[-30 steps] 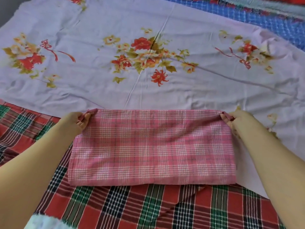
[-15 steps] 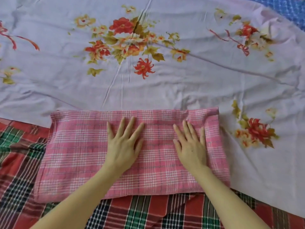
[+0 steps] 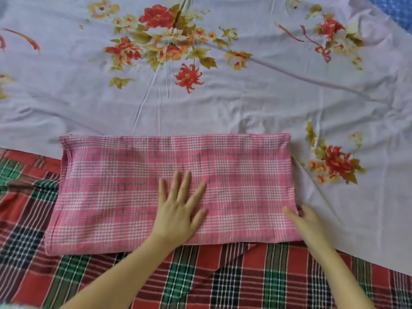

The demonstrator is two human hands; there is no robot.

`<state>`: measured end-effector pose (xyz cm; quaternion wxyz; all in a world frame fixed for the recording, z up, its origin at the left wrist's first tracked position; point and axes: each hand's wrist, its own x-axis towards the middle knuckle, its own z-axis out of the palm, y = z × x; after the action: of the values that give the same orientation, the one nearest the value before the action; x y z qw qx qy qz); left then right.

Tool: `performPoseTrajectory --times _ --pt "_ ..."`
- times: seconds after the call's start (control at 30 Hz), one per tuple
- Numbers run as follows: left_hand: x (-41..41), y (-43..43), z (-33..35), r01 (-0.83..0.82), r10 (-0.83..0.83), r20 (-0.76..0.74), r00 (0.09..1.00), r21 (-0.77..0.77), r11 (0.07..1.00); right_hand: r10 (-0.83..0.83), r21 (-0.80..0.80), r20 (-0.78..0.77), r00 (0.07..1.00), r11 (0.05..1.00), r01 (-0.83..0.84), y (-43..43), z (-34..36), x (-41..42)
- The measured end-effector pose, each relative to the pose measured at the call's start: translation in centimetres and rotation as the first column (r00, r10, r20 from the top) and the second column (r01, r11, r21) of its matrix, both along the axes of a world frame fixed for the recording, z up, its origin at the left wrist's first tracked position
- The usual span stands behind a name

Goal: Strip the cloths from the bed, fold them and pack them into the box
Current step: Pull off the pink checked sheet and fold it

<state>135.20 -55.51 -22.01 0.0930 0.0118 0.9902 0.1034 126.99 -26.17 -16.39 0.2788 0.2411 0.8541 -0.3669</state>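
A folded pink plaid cloth [image 3: 111, 197] lies as a long rectangle across the seam between a lilac floral sheet [image 3: 223, 108] and a red-and-green plaid cloth [image 3: 200, 282]. My left hand [image 3: 178, 210] presses flat on the middle of the pink cloth, fingers spread. At the cloth's near right edge is my right hand [image 3: 310, 224], blurred; its thumb lies on the cloth and its fingers sit just past the edge. No box is in view.
The floral sheet covers the far and right parts of the bed, creased in places. A blue patterned cloth [image 3: 399, 10] shows at the top right corner. The red-and-green plaid cloth has a loose fold [image 3: 236, 259] near the pink cloth's front edge.
A second ago both hands pinched the pink cloth's far corners, then both pressed flat on it. My right hand has since slid right to the cloth's edge; my left stays flat.
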Motion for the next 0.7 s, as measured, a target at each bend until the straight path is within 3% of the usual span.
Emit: performPoseTrajectory --times 0.07,0.2,0.27,0.33,0.37,0.4,0.43,0.47,0.5,0.57,0.7 --pt "2.8 0.7 -0.1 0.065 -0.066 0.023 0.998 0.022 0.998 -0.028 -0.165 0.092 0.995 0.985 0.043 -1.8 2.9 -0.8" --pt "4.8 0.5 0.5 0.146 -0.149 0.035 0.988 0.076 0.986 0.138 -0.173 -0.064 0.988 0.974 -0.147 -6.8 8.5 -0.8" --pt "5.1 -0.3 1.1 0.160 -0.160 -0.013 0.987 0.160 0.974 0.364 -0.011 -0.174 0.915 0.928 -0.372 -10.5 10.7 0.3" --pt "4.9 -1.5 2.6 -0.056 0.087 -0.044 0.995 0.468 0.882 0.649 0.256 -0.133 0.749 0.753 -0.606 -15.2 11.7 2.2" --pt "4.6 -2.3 3.6 -0.269 0.303 0.056 0.951 0.631 0.728 0.754 0.379 -0.111 0.648 0.635 -0.673 -17.5 11.4 3.4" --pt "4.0 -3.0 4.5 -0.470 0.475 0.230 0.849 0.739 0.483 0.804 0.432 -0.084 0.589 0.562 -0.705 -19.6 10.4 4.3" --pt "3.6 -3.9 5.3 -0.604 0.568 0.405 0.716 0.768 0.214 0.835 0.439 -0.046 0.549 0.510 -0.740 -21.9 9.0 5.4" --pt "3.1 -4.7 5.7 -0.661 0.600 0.523 0.606 0.750 0.013 0.856 0.432 -0.011 0.517 0.470 -0.770 -23.7 7.2 6.5" --pt "2.6 -5.6 5.7 -0.688 0.604 0.589 0.538 0.720 -0.089 0.870 0.414 0.024 0.493 0.440 -0.797 -25.1 5.2 7.4" --pt "1.8 -6.8 5.8 -0.729 0.594 0.631 0.499 0.676 -0.106 0.879 0.411 0.061 0.474 0.410 -0.814 -27.0 2.1 8.6" --pt "-0.1 -7.0 5.7 -0.788 0.628 0.552 0.548 0.592 0.167 0.884 0.375 0.016 0.467 0.428 -0.822 -26.5 0.5 9.3"
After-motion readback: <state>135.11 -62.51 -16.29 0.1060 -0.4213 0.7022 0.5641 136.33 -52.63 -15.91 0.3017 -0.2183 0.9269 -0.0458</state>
